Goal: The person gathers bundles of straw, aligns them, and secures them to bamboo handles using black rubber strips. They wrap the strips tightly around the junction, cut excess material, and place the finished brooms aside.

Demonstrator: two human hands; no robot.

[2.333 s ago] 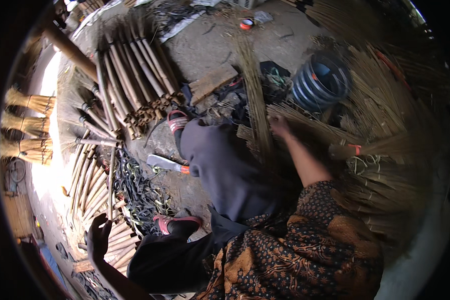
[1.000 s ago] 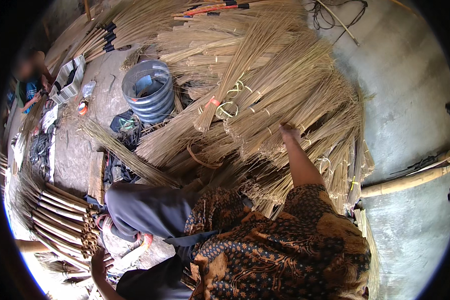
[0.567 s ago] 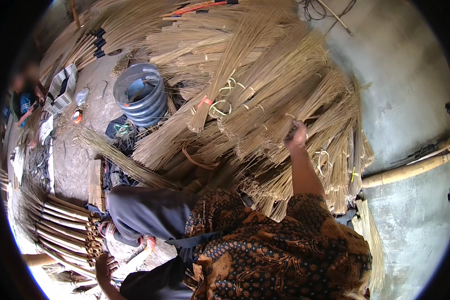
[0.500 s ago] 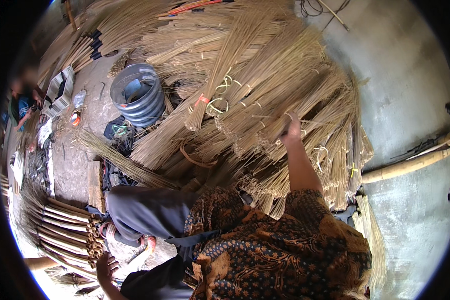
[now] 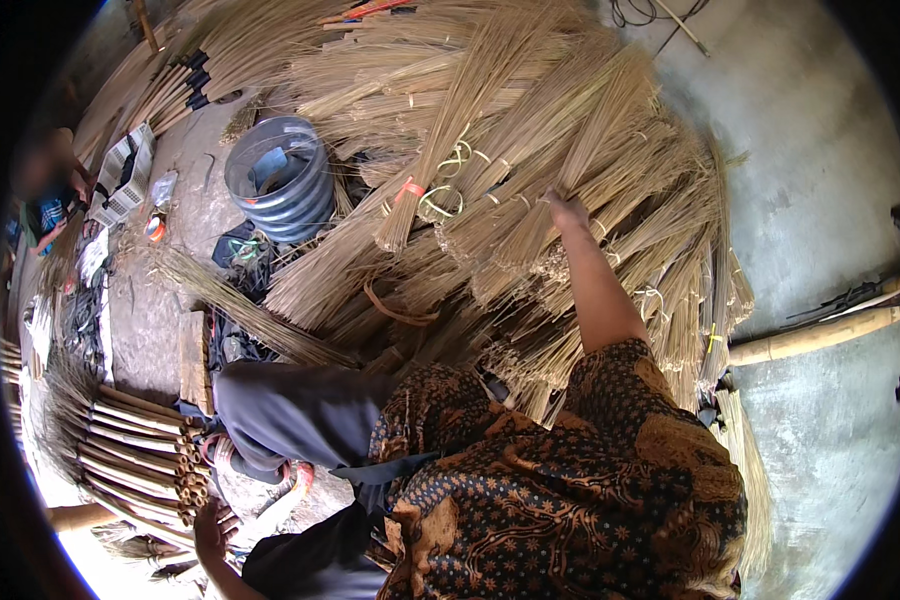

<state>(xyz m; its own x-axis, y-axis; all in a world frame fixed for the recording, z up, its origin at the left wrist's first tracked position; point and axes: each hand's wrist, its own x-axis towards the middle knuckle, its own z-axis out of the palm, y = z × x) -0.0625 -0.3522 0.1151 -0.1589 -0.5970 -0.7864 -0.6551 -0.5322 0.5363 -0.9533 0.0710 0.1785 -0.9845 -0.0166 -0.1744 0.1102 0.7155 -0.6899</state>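
Observation:
My right hand (image 5: 568, 212) reaches out over a large heap of dried grass stalks, fingers closed round a bundle of grass stalks (image 5: 600, 130) near its cut ends. The bundle lies slanted on the heap, its fine tips pointing away from me. Left of it is another bundle (image 5: 403, 215) with a red tie and pale loops of binding strip beside it. Down at the lower left, my left hand (image 5: 210, 530) holds nothing, fingers apart, next to the cut ends of a stack of bamboo-handled brooms (image 5: 140, 450).
A grey ribbed bucket (image 5: 282, 185) stands left of the heap. Beyond it are a white crate (image 5: 125, 175) and a person (image 5: 55, 195) at the far left. A wooden block (image 5: 195, 360) is near my knee. A bamboo pole (image 5: 820, 335) lies along the right wall.
My right hand has moved slightly up and left, bringing the bundle's cut ends with it. My left hand stays beside the broom handles. The whole view has shifted slightly.

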